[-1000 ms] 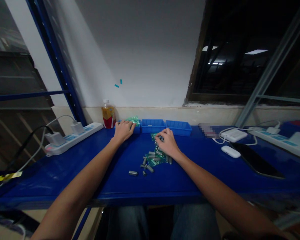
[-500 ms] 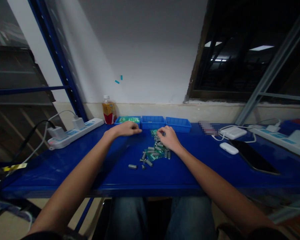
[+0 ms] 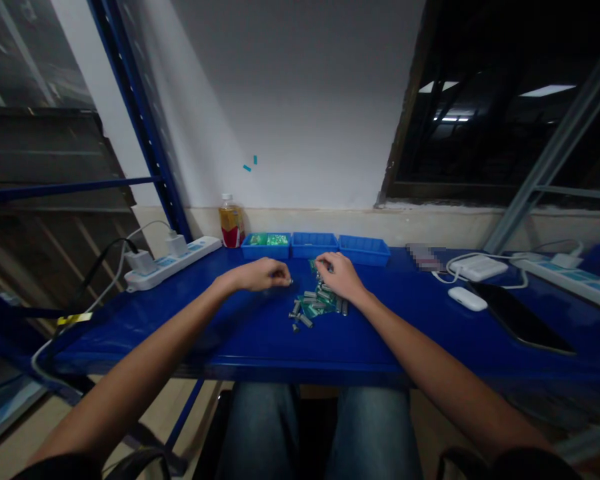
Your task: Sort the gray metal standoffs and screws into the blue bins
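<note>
My left hand is above the table, left of the pile, its fingertips pinched together. A small shiny metal cylinder just shows at those fingertips, the rest hidden by the fingers. My right hand is curled over the back right of the pile, thumb and fingers closed near a green piece; whatever they hold is hidden. The pile is made of several short metal cylinders and green pieces that look like circuit boards.
Behind the pile stand three blue bins: the left bin holds green boards, beside a middle bin and a right bin. A drink bottle and power strip are left; a phone and white case right.
The loose metal cylinder at the front left is gone from the table, and one now shows at my left fingertips. My right hand stays over the pile. The view has swung slightly left.
</note>
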`<move>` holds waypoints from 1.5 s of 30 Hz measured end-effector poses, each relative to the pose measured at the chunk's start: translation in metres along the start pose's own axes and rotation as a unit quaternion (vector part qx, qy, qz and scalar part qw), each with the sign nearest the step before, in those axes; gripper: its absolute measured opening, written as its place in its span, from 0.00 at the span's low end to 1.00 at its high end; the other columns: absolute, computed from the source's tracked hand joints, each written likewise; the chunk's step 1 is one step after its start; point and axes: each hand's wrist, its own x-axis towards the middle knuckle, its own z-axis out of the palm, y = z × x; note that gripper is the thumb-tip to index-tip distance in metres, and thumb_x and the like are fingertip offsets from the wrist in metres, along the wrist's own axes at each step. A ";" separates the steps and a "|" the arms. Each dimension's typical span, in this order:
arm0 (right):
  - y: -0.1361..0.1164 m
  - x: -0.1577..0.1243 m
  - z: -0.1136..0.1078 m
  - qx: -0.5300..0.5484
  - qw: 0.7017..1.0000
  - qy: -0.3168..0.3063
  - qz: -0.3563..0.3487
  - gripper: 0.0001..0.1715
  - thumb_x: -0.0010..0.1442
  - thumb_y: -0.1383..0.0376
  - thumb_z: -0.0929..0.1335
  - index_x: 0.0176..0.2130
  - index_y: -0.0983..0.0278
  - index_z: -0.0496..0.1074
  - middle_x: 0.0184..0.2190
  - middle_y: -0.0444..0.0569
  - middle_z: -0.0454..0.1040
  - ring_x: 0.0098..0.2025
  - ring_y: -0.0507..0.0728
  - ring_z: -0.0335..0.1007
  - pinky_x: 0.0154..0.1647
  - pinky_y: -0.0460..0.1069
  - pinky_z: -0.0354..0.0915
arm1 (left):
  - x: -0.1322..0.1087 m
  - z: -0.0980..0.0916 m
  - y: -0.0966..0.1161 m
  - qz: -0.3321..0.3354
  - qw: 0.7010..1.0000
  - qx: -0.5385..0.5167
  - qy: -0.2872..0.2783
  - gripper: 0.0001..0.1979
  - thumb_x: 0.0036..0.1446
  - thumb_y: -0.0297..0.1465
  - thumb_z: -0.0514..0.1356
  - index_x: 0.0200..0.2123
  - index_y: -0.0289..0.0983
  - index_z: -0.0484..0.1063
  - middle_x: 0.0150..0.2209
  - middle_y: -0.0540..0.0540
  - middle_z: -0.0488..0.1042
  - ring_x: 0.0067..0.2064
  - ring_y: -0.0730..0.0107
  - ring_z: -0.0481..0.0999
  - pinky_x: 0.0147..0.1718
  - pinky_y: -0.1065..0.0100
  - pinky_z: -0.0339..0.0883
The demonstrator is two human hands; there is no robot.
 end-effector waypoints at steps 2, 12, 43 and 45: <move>0.008 0.002 -0.005 0.001 1.000 0.013 -0.004 0.09 0.59 0.66 0.63 0.39 0.63 0.72 0.26 0.44 0.71 0.32 0.55 0.64 0.35 0.48 0.57 | 0.026 0.004 -0.011 0.010 0.997 -0.024 0.071 0.14 0.58 0.35 0.52 0.39 0.33 0.73 0.36 0.46 0.77 0.36 0.68 0.74 0.36 0.72 0.64; 0.056 0.001 0.001 -0.073 0.995 -0.055 0.050 0.15 0.61 0.61 0.63 0.44 0.64 0.72 0.42 0.54 0.70 0.46 0.58 0.66 0.48 0.51 0.60 | 0.097 0.056 -0.037 0.019 0.974 -0.001 0.226 0.13 0.60 0.32 0.50 0.40 0.32 0.72 0.40 0.40 0.74 0.43 0.61 0.72 0.45 0.63 0.64; 0.024 0.005 0.011 -0.055 0.997 -0.043 -0.041 0.09 0.64 0.66 0.60 0.37 0.64 0.68 0.34 0.49 0.69 0.39 0.56 0.64 0.41 0.49 0.59 | 0.071 0.054 -0.014 0.062 0.952 -0.089 0.286 0.12 0.56 0.31 0.56 0.44 0.36 0.65 0.39 0.45 0.74 0.38 0.67 0.74 0.36 0.68 0.67; 0.023 0.006 0.011 -0.049 0.997 -0.043 -0.040 0.11 0.65 0.66 0.59 0.35 0.64 0.68 0.33 0.49 0.69 0.39 0.55 0.64 0.42 0.49 0.58 | 0.071 0.052 -0.014 0.072 0.953 -0.078 0.285 0.10 0.55 0.30 0.56 0.42 0.36 0.66 0.40 0.45 0.73 0.40 0.67 0.73 0.38 0.68 0.66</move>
